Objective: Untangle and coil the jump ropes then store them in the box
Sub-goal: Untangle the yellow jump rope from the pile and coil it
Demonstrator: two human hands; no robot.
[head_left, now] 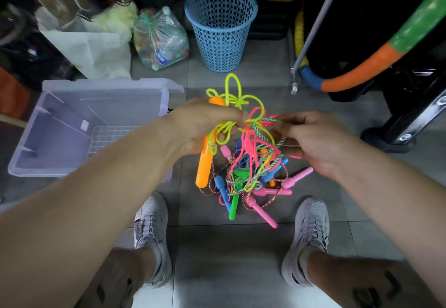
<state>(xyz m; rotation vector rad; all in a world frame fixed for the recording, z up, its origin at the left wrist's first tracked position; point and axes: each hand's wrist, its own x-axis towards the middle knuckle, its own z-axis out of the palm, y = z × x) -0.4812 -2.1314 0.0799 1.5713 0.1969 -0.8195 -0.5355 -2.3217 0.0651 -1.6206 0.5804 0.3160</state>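
Jump ropes [251,163], tangled, are held over the floor [217,259] beside the clear box [60,124], yellow cord [231,88] and an orange handle [204,170] grasped in the grip of the left hand [205,122], braided cord [265,121] pinched in that of the right hand [313,139].

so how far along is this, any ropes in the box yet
Barely started. Done: nothing; no rope shows in the visible part of the box. In hand: the left hand grips the orange handle and yellow-green rope loops, the right hand pinches strands of the tangle. Left: the tangle is one knot of pink, blue and green ropes, so every rope needs separating, coiling and storing.
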